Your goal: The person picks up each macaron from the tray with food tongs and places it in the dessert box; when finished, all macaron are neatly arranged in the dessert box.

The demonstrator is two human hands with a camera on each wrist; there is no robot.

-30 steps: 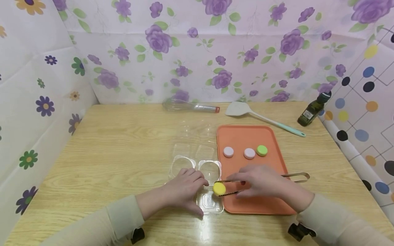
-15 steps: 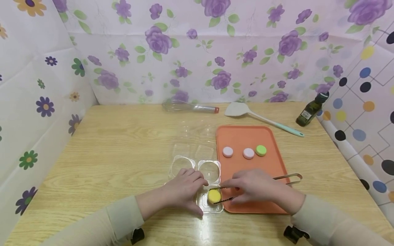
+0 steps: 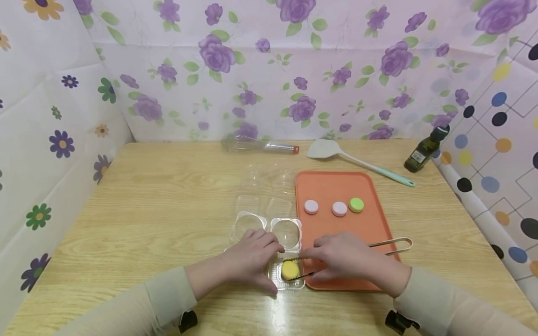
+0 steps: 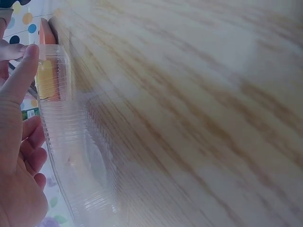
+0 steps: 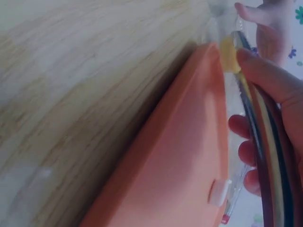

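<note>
Metal tongs (image 3: 391, 245) are gripped in the right hand (image 3: 345, 254), their tips around a yellow macaron (image 3: 290, 270) in the front right compartment of the clear plastic container (image 3: 286, 285). In the left wrist view the yellow macaron (image 4: 46, 79) shows through the clear wall. The left hand (image 3: 248, 261) lies over the container's front left part with fingers spread, its thumb and fingertips at the rim. On the orange tray (image 3: 336, 178) sit two pale pink macarons (image 3: 311, 206) (image 3: 339, 209) and a green macaron (image 3: 356, 205).
The container's clear lid (image 3: 265, 182) lies open behind it. A whisk (image 3: 260, 145) and a white spatula (image 3: 323, 149) with a mint handle lie at the back. A dark green bottle (image 3: 424, 151) stands at the back right.
The right hand and tongs have moved left and slightly toward the front, carrying the yellow macaron from the tray's edge down into the compartment. The left hand has stayed in place.
</note>
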